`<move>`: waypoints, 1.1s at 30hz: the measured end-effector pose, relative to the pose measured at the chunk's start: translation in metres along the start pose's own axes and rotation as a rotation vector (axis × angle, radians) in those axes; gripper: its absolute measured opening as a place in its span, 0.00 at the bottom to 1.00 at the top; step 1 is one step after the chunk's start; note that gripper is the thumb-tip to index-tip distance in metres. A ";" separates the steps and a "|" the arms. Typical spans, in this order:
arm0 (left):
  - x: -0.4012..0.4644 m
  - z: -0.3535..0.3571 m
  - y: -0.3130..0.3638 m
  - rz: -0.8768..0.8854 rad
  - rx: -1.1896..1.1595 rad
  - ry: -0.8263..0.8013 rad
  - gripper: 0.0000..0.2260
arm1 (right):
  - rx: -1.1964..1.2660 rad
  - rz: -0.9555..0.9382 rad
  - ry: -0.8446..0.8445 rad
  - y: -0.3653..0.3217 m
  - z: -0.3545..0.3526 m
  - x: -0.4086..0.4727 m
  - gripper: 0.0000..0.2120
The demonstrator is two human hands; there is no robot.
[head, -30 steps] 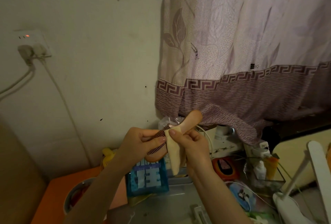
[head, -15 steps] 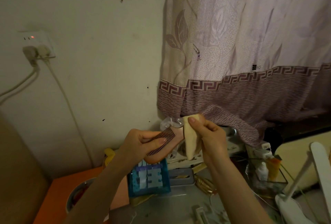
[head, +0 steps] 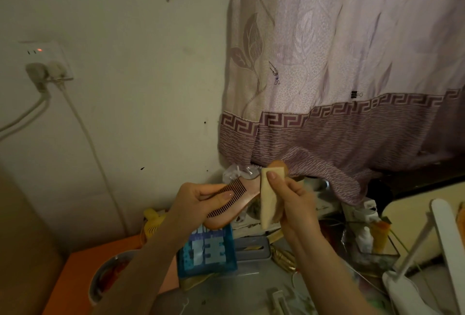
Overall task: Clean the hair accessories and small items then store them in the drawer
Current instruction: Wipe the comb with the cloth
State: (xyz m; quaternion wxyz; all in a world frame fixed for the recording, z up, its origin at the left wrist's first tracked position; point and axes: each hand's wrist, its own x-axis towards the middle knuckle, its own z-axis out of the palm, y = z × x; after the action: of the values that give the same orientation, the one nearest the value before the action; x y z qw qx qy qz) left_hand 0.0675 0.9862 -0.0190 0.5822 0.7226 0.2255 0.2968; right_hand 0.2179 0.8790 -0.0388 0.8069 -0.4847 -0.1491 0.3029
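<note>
Left hand still grips the comb, right hand pinching the cloth has slid back up its handle, near the frame centre

I see a pinkish wooden comb held tilted above the counter, teeth facing up-left, with a pale yellow cloth folded over its handle.

The left hand holds the comb above the box, the right hand presses a cloth against the comb's right end, the curtain hangs behind, and a bowl sits lower left.
</note>
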 end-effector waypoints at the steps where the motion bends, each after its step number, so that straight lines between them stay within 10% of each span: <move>1: 0.000 0.001 0.000 -0.004 -0.018 0.016 0.16 | -0.015 0.010 -0.017 0.003 0.001 -0.002 0.08; 33: 0.003 -0.027 -0.003 0.160 0.171 0.043 0.13 | -0.159 0.027 -0.066 -0.015 -0.017 0.004 0.09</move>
State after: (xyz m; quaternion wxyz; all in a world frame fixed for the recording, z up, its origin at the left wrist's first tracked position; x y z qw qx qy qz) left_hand 0.0513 1.0077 -0.0173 0.4878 0.7787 0.2042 0.3375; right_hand 0.2352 0.8646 -0.0340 0.7566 -0.5387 -0.1926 0.3166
